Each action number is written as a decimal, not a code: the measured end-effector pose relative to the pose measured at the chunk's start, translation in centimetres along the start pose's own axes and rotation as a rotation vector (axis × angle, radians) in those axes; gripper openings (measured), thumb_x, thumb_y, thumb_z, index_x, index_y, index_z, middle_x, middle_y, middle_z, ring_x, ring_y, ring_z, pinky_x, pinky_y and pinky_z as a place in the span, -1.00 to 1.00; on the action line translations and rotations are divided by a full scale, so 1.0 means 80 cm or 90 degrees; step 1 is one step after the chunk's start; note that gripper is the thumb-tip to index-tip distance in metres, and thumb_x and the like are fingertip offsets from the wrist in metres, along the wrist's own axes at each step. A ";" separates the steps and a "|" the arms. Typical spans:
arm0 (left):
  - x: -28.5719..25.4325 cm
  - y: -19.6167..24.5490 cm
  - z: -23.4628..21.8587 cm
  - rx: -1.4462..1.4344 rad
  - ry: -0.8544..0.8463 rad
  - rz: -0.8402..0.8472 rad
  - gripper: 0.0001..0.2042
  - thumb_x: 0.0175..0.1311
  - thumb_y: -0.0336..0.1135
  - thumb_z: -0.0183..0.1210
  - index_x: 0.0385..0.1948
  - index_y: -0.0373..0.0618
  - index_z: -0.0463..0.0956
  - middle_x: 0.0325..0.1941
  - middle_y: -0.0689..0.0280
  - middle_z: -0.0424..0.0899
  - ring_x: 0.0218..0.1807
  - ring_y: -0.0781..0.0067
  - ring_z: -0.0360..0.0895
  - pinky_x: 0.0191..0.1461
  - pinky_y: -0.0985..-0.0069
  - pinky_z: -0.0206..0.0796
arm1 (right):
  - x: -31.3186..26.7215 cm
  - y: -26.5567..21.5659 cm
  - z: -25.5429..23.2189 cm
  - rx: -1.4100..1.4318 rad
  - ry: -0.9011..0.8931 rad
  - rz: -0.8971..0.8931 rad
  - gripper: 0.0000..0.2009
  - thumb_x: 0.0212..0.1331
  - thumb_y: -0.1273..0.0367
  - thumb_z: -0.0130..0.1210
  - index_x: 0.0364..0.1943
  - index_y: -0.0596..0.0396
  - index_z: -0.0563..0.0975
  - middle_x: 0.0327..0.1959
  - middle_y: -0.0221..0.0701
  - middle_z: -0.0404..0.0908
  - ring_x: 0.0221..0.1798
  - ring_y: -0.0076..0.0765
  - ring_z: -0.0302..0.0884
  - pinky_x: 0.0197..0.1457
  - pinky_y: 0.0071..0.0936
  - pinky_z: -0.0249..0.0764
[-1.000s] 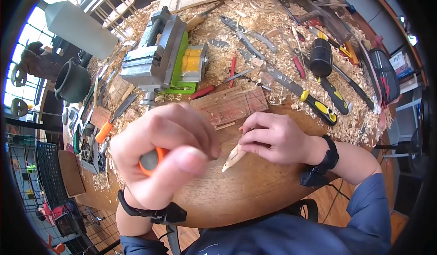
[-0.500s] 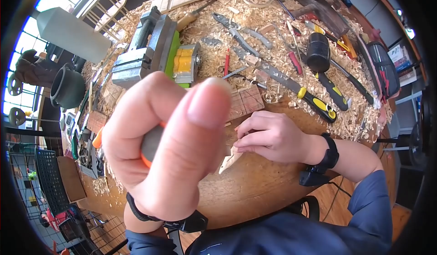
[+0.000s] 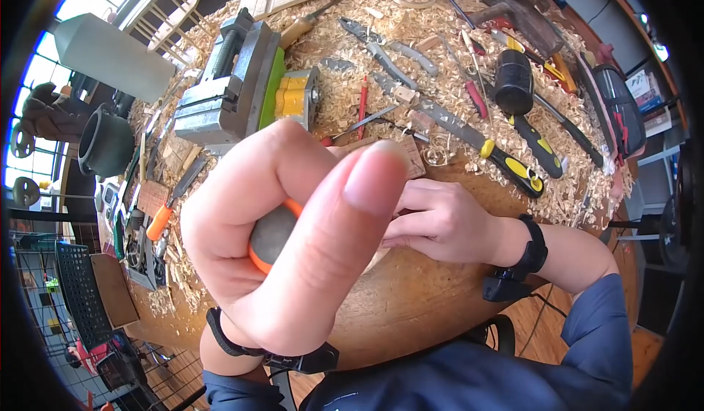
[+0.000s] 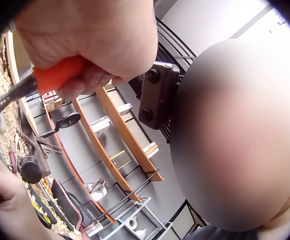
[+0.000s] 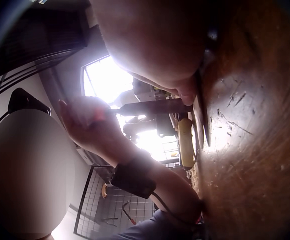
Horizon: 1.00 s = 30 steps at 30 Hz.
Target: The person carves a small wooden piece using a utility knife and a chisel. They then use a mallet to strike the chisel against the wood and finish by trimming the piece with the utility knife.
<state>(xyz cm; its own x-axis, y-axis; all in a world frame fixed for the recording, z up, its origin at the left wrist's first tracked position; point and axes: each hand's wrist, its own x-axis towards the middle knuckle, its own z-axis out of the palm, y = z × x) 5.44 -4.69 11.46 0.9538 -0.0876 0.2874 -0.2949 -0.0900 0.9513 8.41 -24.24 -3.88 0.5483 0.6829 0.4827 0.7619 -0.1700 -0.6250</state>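
The left hand (image 3: 315, 246) is now sitting farther right in the head view than 0.5 s ago, its thumb crossing before the small wooden piece (image 3: 377, 258) and leaving only a sliver showing. Its fingers are curling round an orange-handled tool (image 4: 60, 75), thumb extended. In the right wrist view the tool's shaft (image 5: 155, 107) is pointing toward the fingertips of the right hand (image 3: 447, 224), which is pinching the wooden piece low over the tabletop (image 3: 418, 301). For the work in hand, this shift is judged to be aligning tool and piece; whether the 2 are touching is not showing clearly. Compared with 1.0 s ago, the left hand is appearing larger, and the piece's pointed end, then in plain sight, is being hidden. The right hand is keeping nearly the same place and hold.
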 end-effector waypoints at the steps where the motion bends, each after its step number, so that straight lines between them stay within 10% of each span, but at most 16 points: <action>1: 0.000 0.001 0.000 0.002 0.002 -0.008 -0.67 0.70 -0.32 -0.04 -0.43 -0.06 0.20 -0.72 0.38 0.26 -0.80 0.64 0.11 -0.73 0.58 -0.01 | 0.000 -0.001 0.000 0.000 0.000 0.000 -0.89 0.18 0.30 0.44 -0.26 -0.07 0.77 -0.15 -0.54 0.71 -0.10 -0.27 0.68 -0.08 -0.34 0.65; 30: -0.005 -0.001 0.030 -0.158 -0.052 0.024 -0.62 0.54 -0.24 0.27 -0.45 -0.14 0.28 -0.68 0.35 0.35 -0.70 0.64 0.19 -0.62 0.52 0.02 | -0.002 -0.002 -0.001 -0.004 0.014 0.007 -0.89 0.21 0.28 0.41 -0.26 -0.06 0.75 -0.14 -0.49 0.70 -0.09 -0.23 0.68 -0.05 -0.30 0.64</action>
<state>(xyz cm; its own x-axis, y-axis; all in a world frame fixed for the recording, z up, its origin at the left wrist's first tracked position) 4.92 -7.06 11.01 0.9318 -0.1666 0.3224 -0.2969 0.1607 0.9413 8.18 -24.35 -3.81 0.5635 0.6656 0.4894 0.7584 -0.1821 -0.6258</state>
